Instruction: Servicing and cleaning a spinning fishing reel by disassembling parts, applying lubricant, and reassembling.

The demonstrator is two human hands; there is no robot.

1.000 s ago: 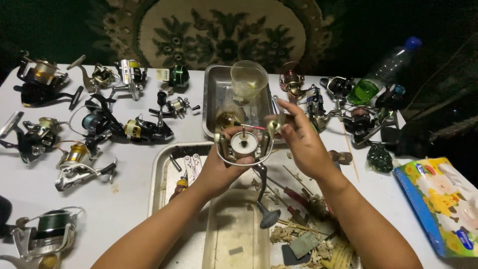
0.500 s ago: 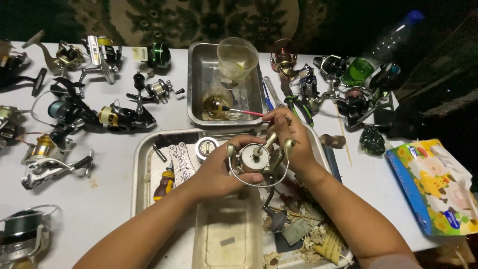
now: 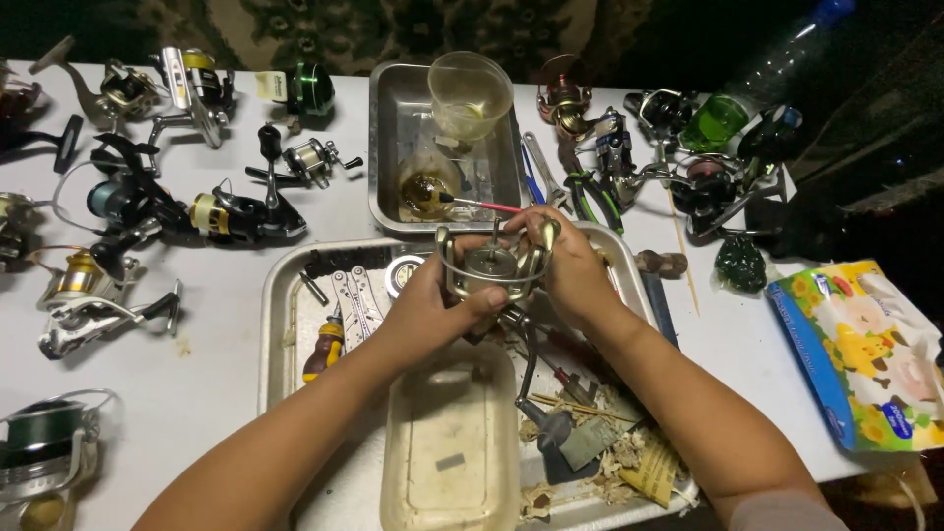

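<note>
Your white tabletop [image 3: 226,393] carries everything here, with fishing reels [image 3: 147,211] spread over its left side and more reels [image 3: 678,167] at the far right. Just in front of you lies a large metal tray [image 3: 280,315], and a clear plastic container [image 3: 452,442] sits inside it near your forearms. Beyond that, a smaller steel pan [image 3: 388,147] holds an upright clear plastic cup [image 3: 470,93]. A colourful tissue pack [image 3: 865,354] rests at the right edge, and a green bottle [image 3: 728,113] lies beyond it.

You hold the gold spinning reel body [image 3: 489,267] above the large tray, between both hands. Your left hand [image 3: 433,310] has its grip closed around the reel's lower left side, thumb across the front. Your right hand [image 3: 570,270] is clamped on the reel's right side, fingertips curled over its top edge. The reel's handle [image 3: 536,393] hangs down towards the tray, where small tools and paper scraps [image 3: 629,462] lie.
</note>
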